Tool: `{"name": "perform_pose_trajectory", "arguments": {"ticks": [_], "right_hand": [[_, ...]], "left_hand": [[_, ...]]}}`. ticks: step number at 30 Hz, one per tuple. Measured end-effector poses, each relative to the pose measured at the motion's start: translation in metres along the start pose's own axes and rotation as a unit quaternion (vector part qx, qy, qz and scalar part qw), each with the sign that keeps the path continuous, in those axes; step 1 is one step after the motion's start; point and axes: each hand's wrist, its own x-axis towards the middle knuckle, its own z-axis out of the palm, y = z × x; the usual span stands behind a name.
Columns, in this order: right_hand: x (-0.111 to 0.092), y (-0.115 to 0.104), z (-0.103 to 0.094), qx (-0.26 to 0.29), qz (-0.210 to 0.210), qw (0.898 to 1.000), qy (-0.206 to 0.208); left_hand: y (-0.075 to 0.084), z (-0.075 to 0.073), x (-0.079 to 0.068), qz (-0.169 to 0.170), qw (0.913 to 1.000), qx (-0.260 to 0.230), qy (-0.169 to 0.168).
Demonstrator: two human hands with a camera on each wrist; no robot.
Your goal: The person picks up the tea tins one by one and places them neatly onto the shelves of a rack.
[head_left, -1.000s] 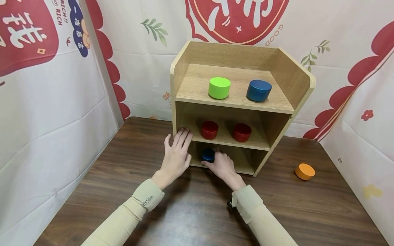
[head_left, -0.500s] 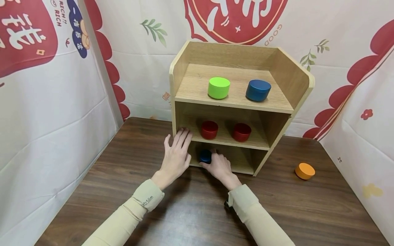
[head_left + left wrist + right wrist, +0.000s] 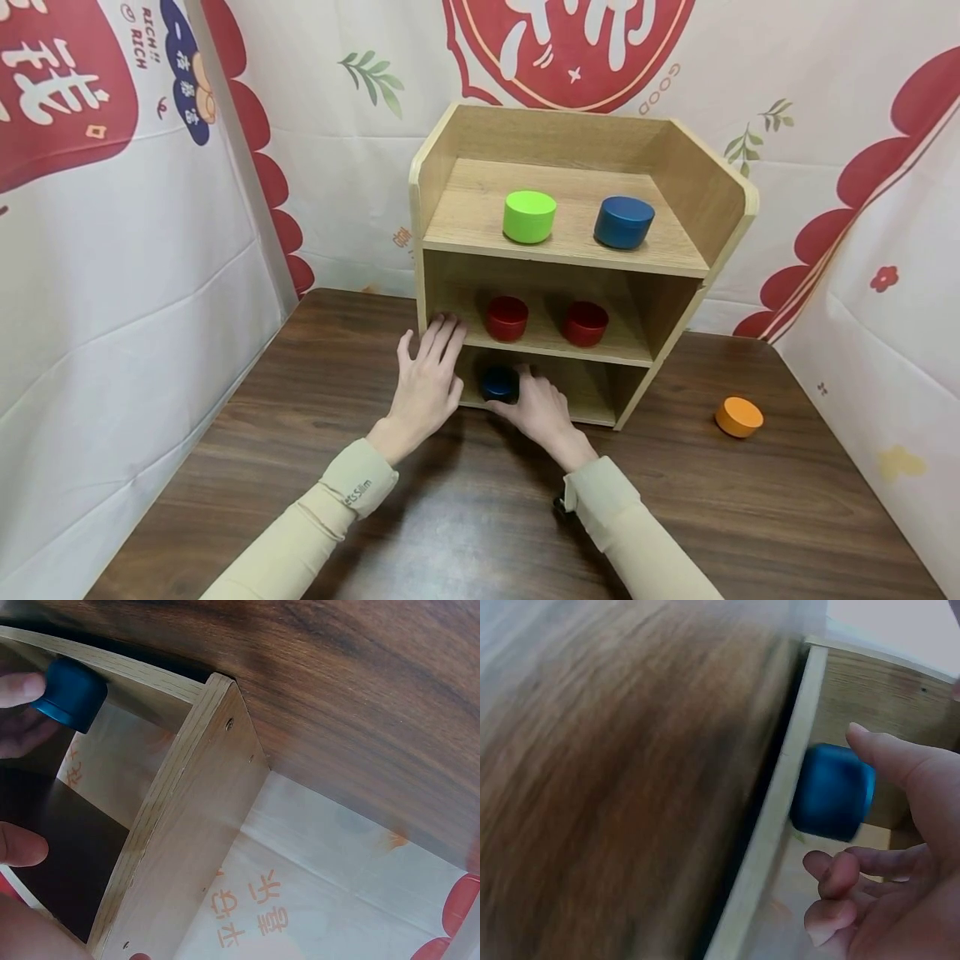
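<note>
A round blue tin stands on the bottom shelf, toward its left side. My right hand is just right of it, thumb and fingers spread. In the right wrist view, the thumb lies close to the blue tin and a gap shows between the tin and the other fingers. My left hand rests with extended fingers at the left side panel, by the middle shelf. Two red tins sit on that shelf. Above, on the top shelf, are a lime-green tin and another blue tin.
The wooden shelf unit stands at the back of the dark wood table, in front of a printed cloth. To its right, an orange tin lies on the table.
My right hand has slid the blue tin a little left on the bottom shelf, and its fingers have since loosened from it. The left hand stays in place.
</note>
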Motion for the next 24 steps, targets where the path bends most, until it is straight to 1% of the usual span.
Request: {"name": "perform_pose_trajectory", "arguments": {"ticks": [4,7,9,12,17,21,24], "right_hand": [[-0.011,0.007,-0.012,0.002,-0.012,1.0,0.025],[-0.022,0.014,-0.024,0.024,-0.016,0.999,0.034],[-0.03,0.02,-0.032,0.045,-0.019,0.998,0.035],[-0.042,0.033,-0.042,0.077,-0.026,0.996,0.026],[-0.061,0.065,-0.06,0.093,-0.035,0.995,0.005],[-0.073,0.096,-0.077,0.093,-0.024,0.995,-0.011],[-0.079,0.119,-0.092,0.094,-0.016,0.995,-0.001]], "left_hand": [[0.0,0.0,0.0,-0.002,1.0,0.003,-0.005],[0.001,0.0,-0.001,-0.005,1.0,0.001,-0.006],[0.001,0.0,-0.001,-0.007,1.0,0.001,-0.005],[0.001,0.0,-0.001,-0.009,1.0,-0.002,-0.003],[0.001,0.0,-0.001,-0.008,1.0,-0.003,-0.001],[0.002,-0.001,-0.001,-0.009,0.9999,0.0,-0.006],[0.002,-0.002,-0.001,-0.011,0.9999,0.001,-0.011]]}}
